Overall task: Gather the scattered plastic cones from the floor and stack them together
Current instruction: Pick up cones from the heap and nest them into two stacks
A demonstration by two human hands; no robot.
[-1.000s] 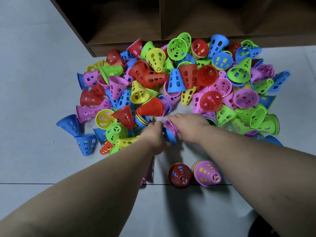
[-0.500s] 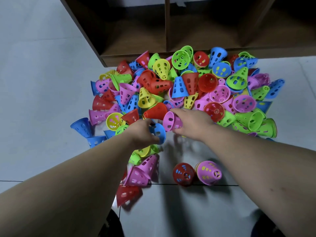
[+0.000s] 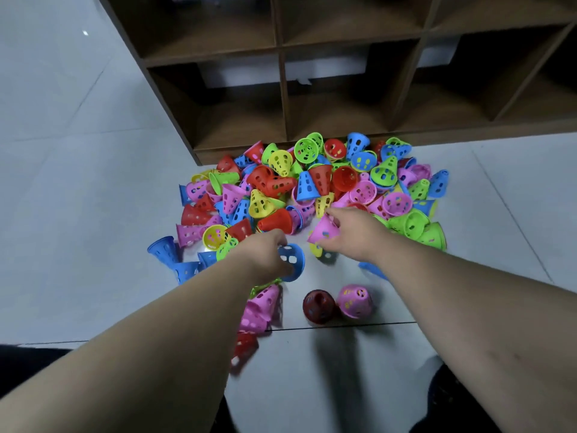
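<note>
A heap of perforated plastic cones (image 3: 312,189) in red, blue, green, yellow and pink lies on the grey floor in front of a shelf. My left hand (image 3: 265,254) grips a blue cone (image 3: 292,262) at the heap's near edge, its wide mouth turned toward me. My right hand (image 3: 352,232) pinches a pink cone (image 3: 323,231), tip pointing up and away. A long stack of cones (image 3: 259,307), pink then red, trails under my left forearm. Two short stacks, one dark red (image 3: 318,306) and one pink (image 3: 356,301), stand near me.
A dark brown cubby shelf (image 3: 343,98) stands right behind the heap. Loose blue cones (image 3: 164,250) lie at the heap's left edge. Bare grey floor tiles spread to the left and right. My dark-clothed knees show at the bottom corners.
My view has tilted up, showing more shelf. My right hand has lifted the pink cone off the pile. My left hand has turned the blue cone's mouth toward me.
</note>
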